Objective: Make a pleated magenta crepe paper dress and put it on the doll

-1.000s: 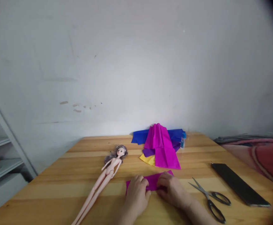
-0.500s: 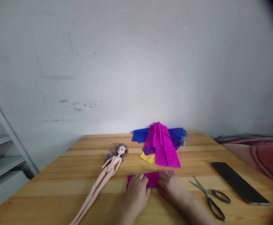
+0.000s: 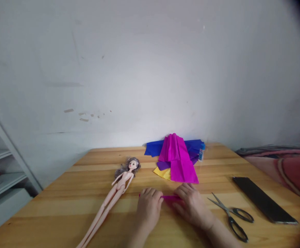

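Observation:
Between my hands at the table's near middle is a piece of magenta crepe paper point(image 3: 171, 198), seen as a narrow folded strip with its edge raised. My left hand point(image 3: 149, 208) grips its left part, fingers curled over the top and thumb close to the fold. On the other end, my right hand point(image 3: 192, 205) pinches the strip, its thumb below and fingers above. Much of the paper is hidden behind both hands. Left of them lies an undressed doll point(image 3: 121, 184) with grey hair, face up. A pair of black-handled scissors point(image 3: 228, 210) rests open to the right.
Behind my hands, a gathered magenta piece point(image 3: 182, 168) lies over blue point(image 3: 153, 148), purple point(image 3: 162, 166) and yellow point(image 3: 162, 173) pieces. A glue stick point(image 3: 201, 153) stands beside them. A long black flat object point(image 3: 263, 199) lies at the right, and shelves point(image 3: 4, 175) stand at the left.
The magenta paper lay flatter and wider before; now it shows as a thin strip. My right hand has lifted slightly, and its fingers have closed around the paper's edge.

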The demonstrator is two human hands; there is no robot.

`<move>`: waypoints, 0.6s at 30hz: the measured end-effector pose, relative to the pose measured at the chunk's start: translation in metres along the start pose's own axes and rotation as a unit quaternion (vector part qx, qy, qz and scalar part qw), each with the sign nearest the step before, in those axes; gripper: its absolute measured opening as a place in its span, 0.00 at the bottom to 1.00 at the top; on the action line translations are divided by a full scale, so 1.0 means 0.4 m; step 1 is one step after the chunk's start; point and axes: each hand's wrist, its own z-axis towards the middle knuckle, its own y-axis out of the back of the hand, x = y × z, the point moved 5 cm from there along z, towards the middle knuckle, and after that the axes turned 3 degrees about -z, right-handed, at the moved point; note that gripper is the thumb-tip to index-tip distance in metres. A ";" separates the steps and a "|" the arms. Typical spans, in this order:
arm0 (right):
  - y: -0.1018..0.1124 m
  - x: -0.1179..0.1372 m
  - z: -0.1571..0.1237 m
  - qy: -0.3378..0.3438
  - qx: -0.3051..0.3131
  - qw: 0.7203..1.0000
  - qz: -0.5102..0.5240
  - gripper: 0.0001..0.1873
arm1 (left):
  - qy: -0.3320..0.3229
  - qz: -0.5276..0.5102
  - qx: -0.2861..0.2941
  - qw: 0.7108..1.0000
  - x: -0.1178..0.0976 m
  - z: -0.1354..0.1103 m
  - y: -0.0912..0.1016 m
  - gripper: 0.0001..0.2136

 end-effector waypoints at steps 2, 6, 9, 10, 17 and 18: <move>0.010 -0.003 0.000 0.003 -0.035 0.999 -0.001 0.05 | -0.013 -0.015 -0.025 1.000 0.002 -0.001 0.008 0.08; 0.033 -0.013 -0.002 0.009 -0.104 0.994 -0.012 0.09 | -0.030 -0.051 -0.060 0.996 0.012 -0.003 0.032 0.08; 0.045 -0.031 -0.005 -0.024 -0.093 0.995 0.017 0.10 | -0.022 -0.079 -0.064 0.995 0.028 -0.002 0.046 0.09; 0.047 -0.040 -0.005 -0.041 -0.081 0.995 0.035 0.11 | -0.014 -0.093 -0.061 0.994 0.035 -0.001 0.049 0.09; 0.008 -0.122 -0.005 -0.174 0.075 0.961 0.200 0.11 | 0.128 -0.270 0.068 0.952 0.100 0.006 0.022 0.11; 0.002 -0.132 -0.005 -0.185 0.082 0.959 0.199 0.11 | 0.138 -0.261 0.088 0.952 0.107 0.006 0.018 0.12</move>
